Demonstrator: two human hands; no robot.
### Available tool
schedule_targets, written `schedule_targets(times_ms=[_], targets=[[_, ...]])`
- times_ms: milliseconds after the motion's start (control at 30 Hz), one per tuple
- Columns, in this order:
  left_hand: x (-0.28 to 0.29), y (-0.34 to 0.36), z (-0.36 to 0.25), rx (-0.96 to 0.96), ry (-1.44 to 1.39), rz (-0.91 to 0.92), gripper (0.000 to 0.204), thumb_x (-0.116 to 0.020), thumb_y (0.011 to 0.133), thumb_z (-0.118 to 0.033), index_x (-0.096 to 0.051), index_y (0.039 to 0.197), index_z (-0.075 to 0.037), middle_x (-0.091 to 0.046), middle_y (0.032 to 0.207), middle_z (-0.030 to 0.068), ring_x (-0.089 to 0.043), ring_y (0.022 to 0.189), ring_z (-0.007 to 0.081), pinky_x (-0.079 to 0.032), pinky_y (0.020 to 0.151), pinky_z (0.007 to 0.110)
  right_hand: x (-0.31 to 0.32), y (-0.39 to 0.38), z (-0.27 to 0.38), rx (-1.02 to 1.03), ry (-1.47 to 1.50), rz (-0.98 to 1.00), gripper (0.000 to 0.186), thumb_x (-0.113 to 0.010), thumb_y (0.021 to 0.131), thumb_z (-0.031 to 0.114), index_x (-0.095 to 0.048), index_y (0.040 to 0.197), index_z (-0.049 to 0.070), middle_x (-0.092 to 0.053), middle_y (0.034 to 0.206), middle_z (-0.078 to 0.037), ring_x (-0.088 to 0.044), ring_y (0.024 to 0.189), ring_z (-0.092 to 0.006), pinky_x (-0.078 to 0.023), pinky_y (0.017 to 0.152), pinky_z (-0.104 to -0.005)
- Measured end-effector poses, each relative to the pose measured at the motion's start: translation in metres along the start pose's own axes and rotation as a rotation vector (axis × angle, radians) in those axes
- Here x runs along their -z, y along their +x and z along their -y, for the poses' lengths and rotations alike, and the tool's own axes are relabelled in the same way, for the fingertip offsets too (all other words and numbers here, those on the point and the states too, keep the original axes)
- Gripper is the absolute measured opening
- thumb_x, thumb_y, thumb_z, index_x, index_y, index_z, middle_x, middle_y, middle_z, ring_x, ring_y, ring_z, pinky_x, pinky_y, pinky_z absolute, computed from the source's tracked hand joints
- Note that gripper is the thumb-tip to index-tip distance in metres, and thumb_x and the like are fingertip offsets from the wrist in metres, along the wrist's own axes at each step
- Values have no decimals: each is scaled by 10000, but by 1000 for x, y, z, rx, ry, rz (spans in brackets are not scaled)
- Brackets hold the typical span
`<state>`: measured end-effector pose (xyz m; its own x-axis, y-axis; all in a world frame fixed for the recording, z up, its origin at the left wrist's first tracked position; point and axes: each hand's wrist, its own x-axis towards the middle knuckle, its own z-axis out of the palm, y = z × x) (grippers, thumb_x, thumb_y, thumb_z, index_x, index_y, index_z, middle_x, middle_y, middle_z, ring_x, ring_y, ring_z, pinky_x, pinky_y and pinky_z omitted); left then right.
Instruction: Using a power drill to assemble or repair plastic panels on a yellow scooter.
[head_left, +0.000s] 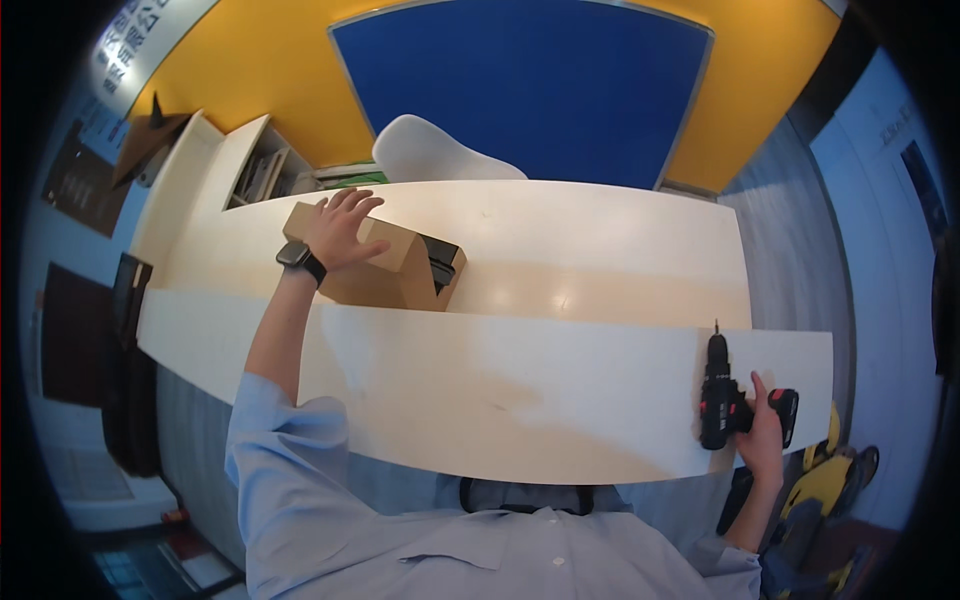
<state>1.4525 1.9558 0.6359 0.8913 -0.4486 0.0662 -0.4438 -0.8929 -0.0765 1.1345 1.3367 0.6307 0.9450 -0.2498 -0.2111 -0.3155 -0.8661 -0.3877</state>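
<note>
A brown cardboard box (375, 285) sits toward the left on the table, its right end uncovered. Black contents (440, 262) show through that end; their kind I cannot make out. Over the box top is my left hand (345, 235), fingers spread and gripping nothing; contact with the cardboard is not clear. At the right end of the nearer tabletop, a black cordless drill with red accents (716, 400) lies on its side, bit pointing away from me. My right hand (763, 435) is around its handle, between the body and the battery pack, with most fingers hidden.
The white table (560, 390) has a nearer and a farther top. A white chair (430, 150) stands behind it, before a blue board (530, 90). Shelves with books (265, 170) are at the far left. Yellow and black chairs or equipment (825, 490) stand at the lower right.
</note>
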Motion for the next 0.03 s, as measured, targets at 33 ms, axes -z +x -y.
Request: schedule_targets(times_ms=[33], targets=[[-8, 11, 10, -26, -13, 0, 644, -640, 770, -520, -533, 1283, -145, -485, 1393, 60, -365, 1356, 280, -321, 1058, 564, -2, 1, 8, -52, 0, -22, 982, -717, 629, -66, -281, 1487, 130, -666, 1034, -195, -639, 985, -339, -480, 881, -426]])
